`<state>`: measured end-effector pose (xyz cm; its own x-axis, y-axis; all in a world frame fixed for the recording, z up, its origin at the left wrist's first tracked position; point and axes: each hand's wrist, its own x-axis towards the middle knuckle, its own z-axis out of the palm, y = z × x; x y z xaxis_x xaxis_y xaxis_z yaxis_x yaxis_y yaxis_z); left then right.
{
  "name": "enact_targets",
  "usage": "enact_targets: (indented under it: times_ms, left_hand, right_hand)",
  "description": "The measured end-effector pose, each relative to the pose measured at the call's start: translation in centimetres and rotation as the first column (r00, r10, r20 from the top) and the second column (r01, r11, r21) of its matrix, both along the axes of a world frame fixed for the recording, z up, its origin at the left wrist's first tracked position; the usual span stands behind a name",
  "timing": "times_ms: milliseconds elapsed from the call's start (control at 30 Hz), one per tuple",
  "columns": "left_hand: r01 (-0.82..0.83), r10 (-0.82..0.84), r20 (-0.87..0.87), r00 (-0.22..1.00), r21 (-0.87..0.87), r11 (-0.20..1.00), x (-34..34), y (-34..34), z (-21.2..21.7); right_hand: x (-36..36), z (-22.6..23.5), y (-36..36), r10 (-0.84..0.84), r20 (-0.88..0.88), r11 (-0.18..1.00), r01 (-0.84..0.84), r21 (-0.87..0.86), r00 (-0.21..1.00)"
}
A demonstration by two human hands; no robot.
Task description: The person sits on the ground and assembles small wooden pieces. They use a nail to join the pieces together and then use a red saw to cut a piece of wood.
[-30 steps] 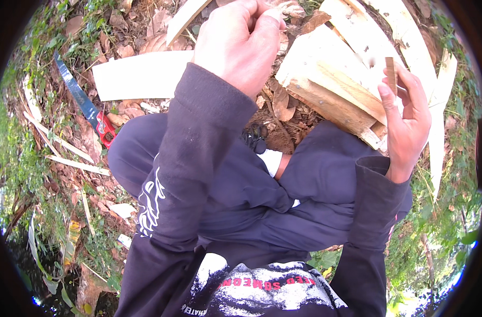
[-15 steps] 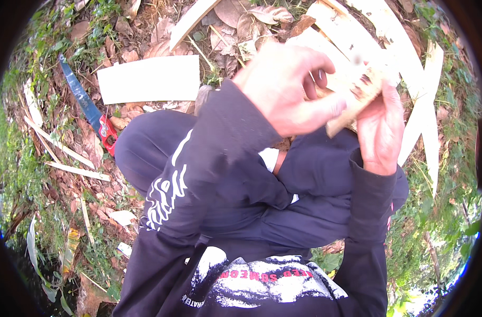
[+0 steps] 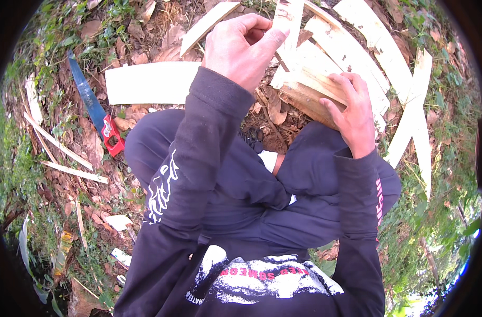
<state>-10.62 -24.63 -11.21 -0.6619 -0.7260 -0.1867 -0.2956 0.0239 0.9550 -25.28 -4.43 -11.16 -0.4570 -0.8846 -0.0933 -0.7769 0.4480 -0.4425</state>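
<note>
- Pinching a slat (image 3: 289, 16) with dark marks on it, the left hand (image 3: 233, 53) looks nearly closed, thumb and fingertips together on the slat's edge. The far end runs out of view at the top.
- Right hand (image 3: 357, 111) is about half open, fingers loosely curled over the block (image 3: 304, 103) by the right knee. Looks like it's touching; can't tell if there's any real grip.
- Done, as far as I can judge: the wood is already down to separate pieces. There's a wide board (image 3: 151, 84) with straight-looking edges left of the left hand, a strip (image 3: 209, 26) above it, and long planks (image 3: 352, 53) behind the block.
- Two narrow pointed pieces (image 3: 412, 127) lie crossed out to the right, and thin offcuts (image 3: 66, 145) are scattered on the far left, so I'd say a fair bit of cutting is behind this.
- Saw (image 3: 90, 100) is on the ground by the left knee, nobody holding it, so no sawing right now.
- Left to do: hard to call. I can't see any pieces fastened together, and the slat is in hand rather than set down, so that one seems mid-job.
</note>
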Motion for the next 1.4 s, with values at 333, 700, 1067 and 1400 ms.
enact_targets:
  times_ms: [333,700,1067,1400]
  left_hand:
    - [-0.007,0.014,0.088,0.996,-0.085,0.996,0.0,0.1,0.2]
    - [0.022,-0.026,0.025,0.999,0.137,0.99,-0.1,0.4,0.1]
    - [0.265,-0.206,-0.176,0.963,0.463,0.846,-1.0,3.7,2.4]
    - [0.367,-0.376,-0.042,0.926,-0.133,0.921,-1.9,7.1,1.0]
  right_hand:
    - [0.1,0.8,-0.9,-0.079,0.192,0.986,0.104,-0.128,0.978]
    - [-1.0,2.2,-0.8,-0.172,0.171,0.926,0.218,-0.308,0.97]
    - [-2.5,2.3,0.3,-0.057,0.965,0.663,0.732,-0.156,0.257]
    - [-0.7,1.7,0.0,-0.109,0.969,0.707,0.702,-0.08,0.22]
